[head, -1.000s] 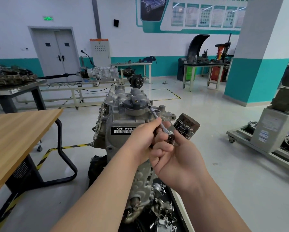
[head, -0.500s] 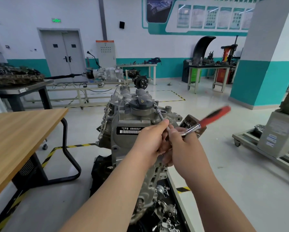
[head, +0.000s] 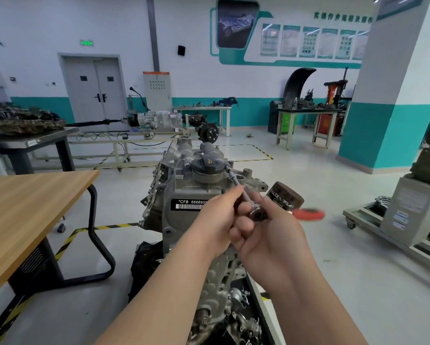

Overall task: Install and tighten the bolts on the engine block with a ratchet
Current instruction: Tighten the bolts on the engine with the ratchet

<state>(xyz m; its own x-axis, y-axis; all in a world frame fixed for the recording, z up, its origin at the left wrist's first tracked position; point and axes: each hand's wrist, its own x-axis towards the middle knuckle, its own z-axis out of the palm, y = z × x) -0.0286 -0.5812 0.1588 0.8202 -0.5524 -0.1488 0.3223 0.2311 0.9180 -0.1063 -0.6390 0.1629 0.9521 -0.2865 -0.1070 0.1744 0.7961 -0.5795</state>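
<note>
Left hand (head: 217, 220) pinches the extension (head: 236, 182), right hand (head: 273, 235) grips the ratchet (head: 257, 213), its blurred handle (head: 308, 213) seemingly clear of the engine block (head: 181, 185).

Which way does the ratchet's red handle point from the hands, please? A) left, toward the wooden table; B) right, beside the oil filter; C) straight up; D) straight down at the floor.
B: the red handle of the ratchet, blurred, sticks out to the right of the right hand, just below the oil filter.
</note>
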